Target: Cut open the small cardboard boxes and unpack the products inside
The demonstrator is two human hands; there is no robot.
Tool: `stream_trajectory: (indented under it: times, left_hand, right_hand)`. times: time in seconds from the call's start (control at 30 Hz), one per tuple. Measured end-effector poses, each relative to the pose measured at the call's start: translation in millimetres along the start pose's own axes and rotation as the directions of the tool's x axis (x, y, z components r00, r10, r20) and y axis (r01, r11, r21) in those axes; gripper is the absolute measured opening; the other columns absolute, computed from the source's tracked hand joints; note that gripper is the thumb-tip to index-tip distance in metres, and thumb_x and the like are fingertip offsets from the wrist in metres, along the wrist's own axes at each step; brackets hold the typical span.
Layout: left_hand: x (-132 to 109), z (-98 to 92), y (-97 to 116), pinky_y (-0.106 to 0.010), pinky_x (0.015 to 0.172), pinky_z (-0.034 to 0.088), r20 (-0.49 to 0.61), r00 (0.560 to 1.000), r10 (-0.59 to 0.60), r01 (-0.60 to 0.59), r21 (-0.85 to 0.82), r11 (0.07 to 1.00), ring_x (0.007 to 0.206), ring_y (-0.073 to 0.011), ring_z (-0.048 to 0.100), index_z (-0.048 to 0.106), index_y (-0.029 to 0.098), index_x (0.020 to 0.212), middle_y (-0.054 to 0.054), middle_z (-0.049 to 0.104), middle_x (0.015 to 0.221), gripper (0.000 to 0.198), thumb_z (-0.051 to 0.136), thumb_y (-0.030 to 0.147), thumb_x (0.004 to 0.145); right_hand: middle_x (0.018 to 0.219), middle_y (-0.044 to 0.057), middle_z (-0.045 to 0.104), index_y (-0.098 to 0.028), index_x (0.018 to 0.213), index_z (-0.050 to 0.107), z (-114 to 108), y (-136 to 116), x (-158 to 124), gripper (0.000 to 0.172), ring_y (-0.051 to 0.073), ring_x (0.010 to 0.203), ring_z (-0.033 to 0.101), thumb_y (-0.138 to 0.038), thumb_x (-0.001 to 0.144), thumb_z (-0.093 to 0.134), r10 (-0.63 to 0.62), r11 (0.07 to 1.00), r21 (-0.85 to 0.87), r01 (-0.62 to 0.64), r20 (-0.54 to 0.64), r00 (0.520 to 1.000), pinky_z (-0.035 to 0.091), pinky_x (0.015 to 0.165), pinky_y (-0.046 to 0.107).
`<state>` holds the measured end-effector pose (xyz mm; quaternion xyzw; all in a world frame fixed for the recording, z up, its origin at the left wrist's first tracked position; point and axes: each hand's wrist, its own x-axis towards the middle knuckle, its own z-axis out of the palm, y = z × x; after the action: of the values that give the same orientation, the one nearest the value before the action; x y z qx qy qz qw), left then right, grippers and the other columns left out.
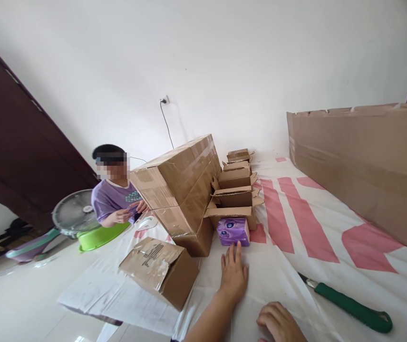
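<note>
My left hand (234,273) lies palm down on the cloth-covered table, fingers stretched out and slightly apart. Its fingertips reach the near edge of a purple tissue pack (232,232) and appear to touch it. This pack stands against a small open cardboard box (230,212). My right hand (280,323) rests at the bottom edge, loosely curled with the thumb apart; nothing shows in it, though part of the hand is cut off. To its right lies a utility knife (353,304) with a green handle, its blade end pointing away to the left.
Several open boxes run back in a row beside stacked taped cartons (185,185). Another small carton (160,270) sits nearer, at left. A long cardboard panel (360,161) borders the right. Across the table a person (118,199) handles something purple near a green basin (100,236) and fan (75,213).
</note>
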<state>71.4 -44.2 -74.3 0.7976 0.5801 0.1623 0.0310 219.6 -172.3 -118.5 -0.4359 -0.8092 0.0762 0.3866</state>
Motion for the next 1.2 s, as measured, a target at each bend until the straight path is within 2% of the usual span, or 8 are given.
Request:
stream_trajectory:
  times: [0.13, 0.27, 0.4, 0.5, 0.57, 0.73, 0.93, 1.2]
  left_hand:
    - [-50, -3.5, -8, -0.063, 0.118, 0.018, 0.177, 0.98, 0.095, -0.093, -0.022, 0.995, 0.149, -0.0356, 0.022, 0.041, 0.022, 0.149, -0.012, 0.032, 0.16, 0.058, 0.047, 0.024, 0.092]
    - [-91, -22.7, -24, -0.057, 0.116, 0.032, 0.21, 0.949, 0.234, -0.219, -0.091, 0.971, 0.145, -0.0353, 0.034, 0.045, 0.021, 0.146, -0.013, 0.039, 0.156, 0.06, 0.056, 0.029, 0.087]
    - [-104, -82.4, -48, -0.033, 0.101, 0.052, -0.116, 0.883, 0.456, -0.47, -0.167, 0.867, 0.125, -0.023, 0.058, 0.05, 0.025, 0.139, -0.011, 0.059, 0.138, 0.051, 0.055, 0.019, 0.089]
    - [-92, -143.2, -79, -0.036, 0.094, 0.054, -0.555, 0.763, 0.331, -0.411, -0.02, 0.912, 0.111, -0.0233, 0.064, 0.06, 0.026, 0.122, -0.008, 0.067, 0.114, 0.037, 0.056, 0.014, 0.088]
    - [-78, -179.2, -108, -0.046, 0.095, 0.051, -0.758, 0.65, 0.056, -0.152, -0.057, 0.987, 0.106, -0.0278, 0.063, 0.062, 0.022, 0.115, -0.009, 0.066, 0.109, 0.028, 0.059, 0.026, 0.087]
    - [-41, -215.6, -185, -0.063, 0.106, 0.034, -0.666, 0.419, -0.617, 0.42, -0.461, 0.782, 0.129, -0.0408, 0.043, 0.046, 0.018, 0.138, -0.017, 0.038, 0.145, 0.064, 0.057, 0.045, 0.082]
    - [-36, -177.8, -217, -0.054, 0.099, 0.045, -0.464, 0.598, -0.654, 0.381, -0.553, 0.741, 0.111, -0.0325, 0.055, 0.058, 0.018, 0.12, -0.008, 0.059, 0.111, 0.054, 0.045, 0.056, 0.082]
    - [-73, -146.3, -195, -0.056, 0.104, 0.039, -0.413, 0.634, -0.654, 0.415, -0.532, 0.738, 0.115, -0.0336, 0.052, 0.051, 0.019, 0.129, -0.01, 0.057, 0.118, 0.058, 0.043, 0.055, 0.085]
  right_hand:
    - [0.094, 0.001, 0.068, -0.021, 0.089, 0.06, -6, -8, 2, 0.018, 0.021, 0.09, 0.063, -0.02, 0.077, 0.073, 0.093, 0.996, -0.002, -0.094, 0.095, 0.991, 0.052, 0.08, 0.031]
    - [0.097, 0.005, 0.068, -0.019, 0.091, 0.064, -15, -19, 7, 0.022, 0.024, 0.095, 0.062, -0.008, 0.072, 0.067, 0.19, 0.979, 0.042, -0.202, 0.19, 0.963, 0.051, 0.085, 0.035]
    - [0.099, 0.006, 0.067, -0.018, 0.097, 0.064, -24, -25, 8, 0.02, 0.024, 0.099, 0.06, -0.011, 0.078, 0.063, 0.181, 0.973, 0.107, -0.206, 0.207, 0.961, 0.05, 0.089, 0.036]
    - [0.1, 0.007, 0.066, -0.019, 0.098, 0.063, -27, -26, 7, 0.019, 0.024, 0.1, 0.059, -0.013, 0.08, 0.061, 0.157, 0.974, 0.135, -0.184, 0.186, 0.97, 0.049, 0.09, 0.037]
    - [0.101, 0.007, 0.066, -0.018, 0.098, 0.063, -28, -27, 6, 0.019, 0.024, 0.101, 0.058, -0.012, 0.081, 0.06, 0.159, 0.972, 0.143, -0.187, 0.182, 0.97, 0.049, 0.09, 0.038]
    - [0.102, 0.007, 0.065, -0.018, 0.097, 0.063, -31, -32, 8, 0.023, 0.025, 0.101, 0.057, -0.008, 0.077, 0.06, 0.219, 0.954, 0.161, -0.253, 0.203, 0.954, 0.048, 0.09, 0.038]
    - [0.103, 0.008, 0.065, -0.018, 0.097, 0.064, -32, -37, 13, 0.027, 0.026, 0.101, 0.056, -0.007, 0.072, 0.06, 0.276, 0.93, 0.187, -0.317, 0.213, 0.937, 0.047, 0.091, 0.04]
    - [0.122, 0.015, 0.062, -0.017, 0.124, 0.057, -39, -40, 11, 0.048, 0.031, 0.116, 0.056, -0.019, 0.076, 0.065, 0.388, 0.851, 0.256, -0.458, 0.281, 0.878, 0.044, 0.102, 0.047]
